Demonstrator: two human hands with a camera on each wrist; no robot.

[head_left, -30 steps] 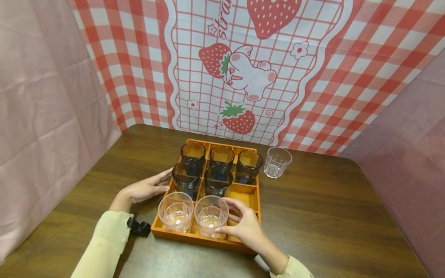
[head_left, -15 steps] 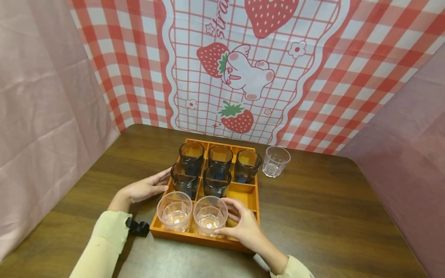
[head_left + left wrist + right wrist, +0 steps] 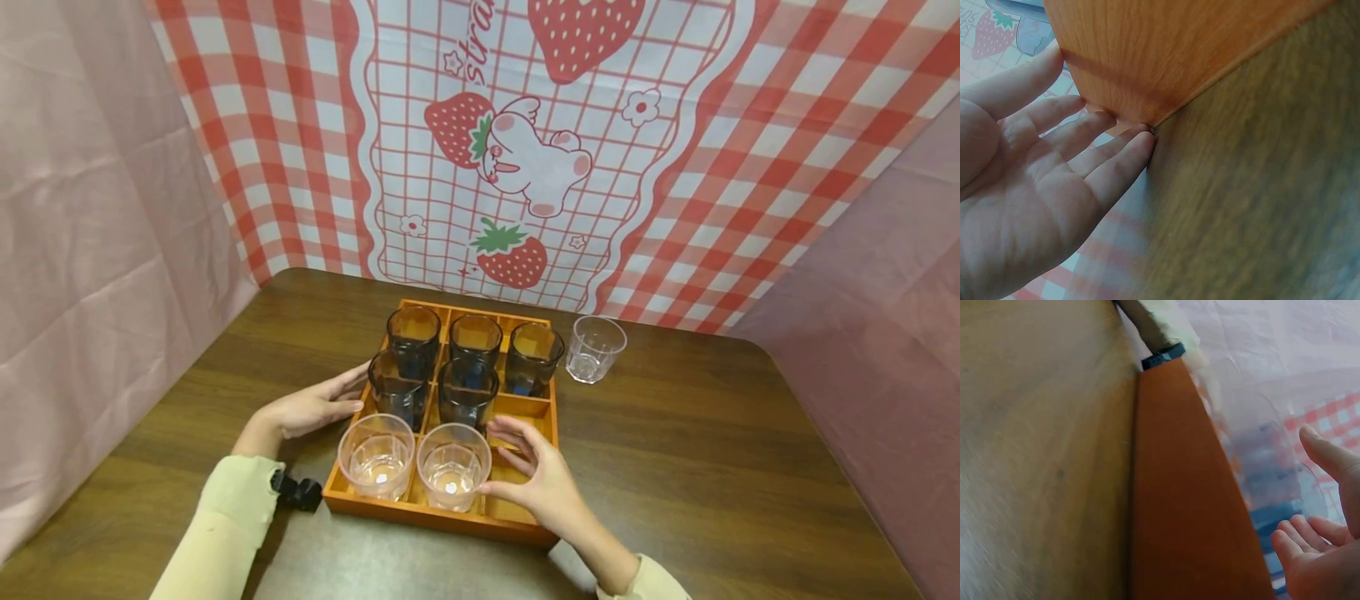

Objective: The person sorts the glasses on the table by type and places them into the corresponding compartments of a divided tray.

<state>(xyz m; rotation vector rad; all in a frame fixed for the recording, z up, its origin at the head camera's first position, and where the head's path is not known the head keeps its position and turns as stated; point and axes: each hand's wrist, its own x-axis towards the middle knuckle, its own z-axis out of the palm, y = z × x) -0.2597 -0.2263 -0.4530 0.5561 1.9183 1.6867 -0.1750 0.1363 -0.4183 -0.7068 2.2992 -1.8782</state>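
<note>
An orange-brown wooden tray [image 3: 420, 518], divided into compartments, holds dark tinted tumblers [image 3: 414, 342] in its back and middle rows. Two clear tumblers stand in the front row, one at the left [image 3: 377, 467] and one in the middle [image 3: 452, 473]. My right hand [image 3: 542, 482] is beside the middle one, thumb and fingers spread apart with nothing between them; the thumb tip is right at its side. Against the tray's left side, my left hand [image 3: 318, 408] rests its straight fingertips, which the left wrist view shows touching the wooden wall [image 3: 1129, 56].
Another clear tumbler [image 3: 595, 350] stands on the brown wooden table [image 3: 712, 450], just right of the tray's back corner. A black device [image 3: 297, 492] on the left wrist sits near the tray's front left corner. A red checked strawberry cloth [image 3: 510, 167] hangs behind.
My right hand has let go of the front middle clear tumbler and moved slightly right, its fingers spreading. The tumbler stays in its compartment, and the left hand keeps its place on the tray.
</note>
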